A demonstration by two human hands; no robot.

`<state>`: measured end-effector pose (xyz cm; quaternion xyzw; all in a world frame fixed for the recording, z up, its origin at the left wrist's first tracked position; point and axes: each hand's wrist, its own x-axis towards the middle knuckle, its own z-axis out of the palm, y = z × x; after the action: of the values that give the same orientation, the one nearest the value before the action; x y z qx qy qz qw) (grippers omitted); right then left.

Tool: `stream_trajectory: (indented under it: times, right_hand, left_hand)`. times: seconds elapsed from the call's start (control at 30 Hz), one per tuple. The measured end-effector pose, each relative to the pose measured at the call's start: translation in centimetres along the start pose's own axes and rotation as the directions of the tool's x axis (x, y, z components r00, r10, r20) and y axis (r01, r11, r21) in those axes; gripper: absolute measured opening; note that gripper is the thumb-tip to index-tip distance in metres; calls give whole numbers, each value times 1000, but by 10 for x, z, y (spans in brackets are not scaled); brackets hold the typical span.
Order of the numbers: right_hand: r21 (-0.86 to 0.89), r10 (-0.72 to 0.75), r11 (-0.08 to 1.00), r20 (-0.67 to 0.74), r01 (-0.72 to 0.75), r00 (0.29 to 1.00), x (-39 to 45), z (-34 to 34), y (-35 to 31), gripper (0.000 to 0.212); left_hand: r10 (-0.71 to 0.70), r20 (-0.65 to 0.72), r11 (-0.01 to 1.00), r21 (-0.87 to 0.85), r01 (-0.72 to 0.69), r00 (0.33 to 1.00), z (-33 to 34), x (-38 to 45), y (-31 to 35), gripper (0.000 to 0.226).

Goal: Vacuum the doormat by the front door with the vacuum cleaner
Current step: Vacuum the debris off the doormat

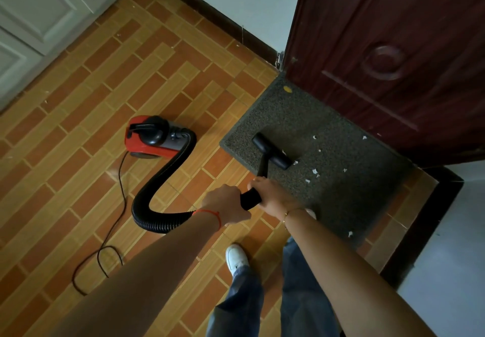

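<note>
— Where was the doormat (328,153)?

— It lay on the tiled floor (105,100), with its far edge against the dark red door (393,61). It was grey and speckled. White paper scraps (314,171) were strewn over its middle and right part, and one yellow spot (288,89) sat near its far corner.

— And the vacuum cleaner?

— Its black nozzle (273,150) rested flat on the mat, slightly left of centre, just beside the nearest scraps. A thin black tube (263,167) ran back from it to a thicker black handle section (250,198).

— Who held that?

— Both hands did. The right hand (273,193) was wrapped over the front of the handle section, fingers curled closed around it. The left hand (225,202) gripped just behind, also closed on the handle, with a red string at the wrist.

— Where did the hose go?

— The ribbed black hose (157,200) looped down on the floor left of the hands, then curved up to the red and black vacuum body (154,134), which stood on the tiles well left of the mat. A thin black cord (110,237) trailed from it toward the person.

— Anything nearer?

— A white shoe (235,256) and blue jeans (296,284) showed below the arms, with the shoe on the tiles near the mat's edge.
</note>
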<state>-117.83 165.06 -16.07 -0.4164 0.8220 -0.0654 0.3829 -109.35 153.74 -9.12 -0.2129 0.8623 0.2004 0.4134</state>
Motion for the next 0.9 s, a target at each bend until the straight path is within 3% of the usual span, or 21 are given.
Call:
stream_trajectory:
  times: [0.33,0.9]
  right_hand:
    - [0,47,999,-43,-47,998,-15,12,-4,17]
    - [-77,34,996,-72,-40,997,7,-61,106,19]
  left_hand:
    - [13,-31,999,47,-11,999,15,-9,2,21]
    - [-2,-83,998,-56,-2,997,-26,64,102,18]
